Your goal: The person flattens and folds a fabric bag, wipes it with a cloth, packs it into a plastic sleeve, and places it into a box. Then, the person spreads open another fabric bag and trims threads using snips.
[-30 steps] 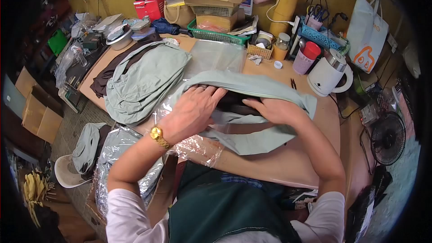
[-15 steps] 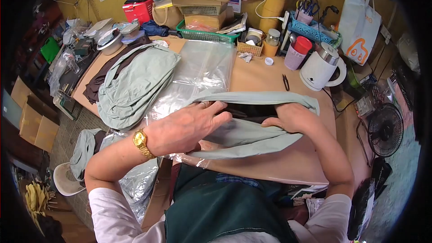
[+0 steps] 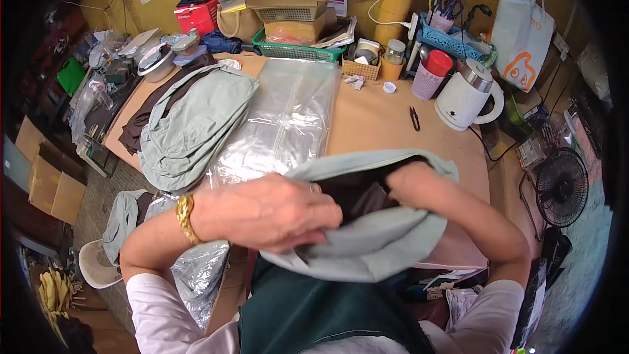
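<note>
Visibly pale green, dark-lined fabric [image 3: 393, 242].

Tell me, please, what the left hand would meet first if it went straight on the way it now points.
The left hand would probably meet the dark lining inside the pale green cloth first, though blur makes the depth hard to judge.

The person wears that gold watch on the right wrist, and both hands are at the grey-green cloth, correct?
Not quite: the head view shows the gold watch on the left wrist. The left hand and right hand are indeed at the grey-green cloth.
</note>
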The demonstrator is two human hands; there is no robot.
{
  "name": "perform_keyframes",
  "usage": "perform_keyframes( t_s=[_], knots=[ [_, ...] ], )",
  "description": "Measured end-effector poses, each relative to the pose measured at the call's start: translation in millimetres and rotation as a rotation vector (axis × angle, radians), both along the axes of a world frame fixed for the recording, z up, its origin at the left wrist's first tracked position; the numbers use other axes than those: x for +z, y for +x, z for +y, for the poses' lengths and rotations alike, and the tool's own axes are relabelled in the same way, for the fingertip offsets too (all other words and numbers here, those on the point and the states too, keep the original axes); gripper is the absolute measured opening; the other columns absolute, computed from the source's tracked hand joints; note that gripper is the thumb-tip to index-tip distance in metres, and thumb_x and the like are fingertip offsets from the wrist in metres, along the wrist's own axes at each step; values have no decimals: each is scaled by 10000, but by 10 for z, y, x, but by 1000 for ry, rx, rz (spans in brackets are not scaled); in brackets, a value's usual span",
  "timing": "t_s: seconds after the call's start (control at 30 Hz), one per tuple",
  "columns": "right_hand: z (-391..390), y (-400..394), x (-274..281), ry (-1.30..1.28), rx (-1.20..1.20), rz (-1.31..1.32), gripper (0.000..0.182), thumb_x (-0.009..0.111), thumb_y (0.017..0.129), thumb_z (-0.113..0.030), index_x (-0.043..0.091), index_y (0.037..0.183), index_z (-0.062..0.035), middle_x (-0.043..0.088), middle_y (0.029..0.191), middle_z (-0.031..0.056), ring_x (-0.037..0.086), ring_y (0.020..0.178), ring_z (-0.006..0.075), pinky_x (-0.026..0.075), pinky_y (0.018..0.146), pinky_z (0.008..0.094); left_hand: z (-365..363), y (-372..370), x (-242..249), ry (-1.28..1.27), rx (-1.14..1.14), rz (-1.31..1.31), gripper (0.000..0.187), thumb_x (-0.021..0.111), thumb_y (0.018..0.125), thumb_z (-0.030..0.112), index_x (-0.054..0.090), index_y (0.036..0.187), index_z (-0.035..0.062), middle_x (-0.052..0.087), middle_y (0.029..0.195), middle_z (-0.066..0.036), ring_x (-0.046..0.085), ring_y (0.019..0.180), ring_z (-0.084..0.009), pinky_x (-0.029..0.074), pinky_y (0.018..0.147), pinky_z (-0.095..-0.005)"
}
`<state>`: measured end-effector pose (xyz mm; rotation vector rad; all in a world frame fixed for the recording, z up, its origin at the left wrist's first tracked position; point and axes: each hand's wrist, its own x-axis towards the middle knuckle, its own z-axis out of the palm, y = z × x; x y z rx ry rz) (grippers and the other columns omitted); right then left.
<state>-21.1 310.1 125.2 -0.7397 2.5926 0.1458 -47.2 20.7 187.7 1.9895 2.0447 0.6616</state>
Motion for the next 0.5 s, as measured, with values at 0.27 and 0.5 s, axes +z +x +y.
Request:
perform_keyframes(
  t_s=[0.27, 0.5],
  knots=[
    [179, 347, 144, -530, 240, 175, 222, 666, 871, -269, 598, 806, -68, 602, 807, 74, 581, 723, 298, 451, 830, 403, -454, -240, 337, 116, 121, 108, 192, 704, 859, 229, 549, 889, 119, 542, 793, -24, 555, 745, -255, 358, 906, -425],
    [101, 711, 506, -416, 359, 872, 114, 679, 809, -165, 663, 878, -75, 565, 705, 15, 596, 741, 227, 424, 909, 449, -622, -191, 538, -96, 285, 229, 267, 750, 815, 322, 591, 742, 121, 572, 700, -11, 574, 829, -249, 282, 1022, -526]
  ],
)
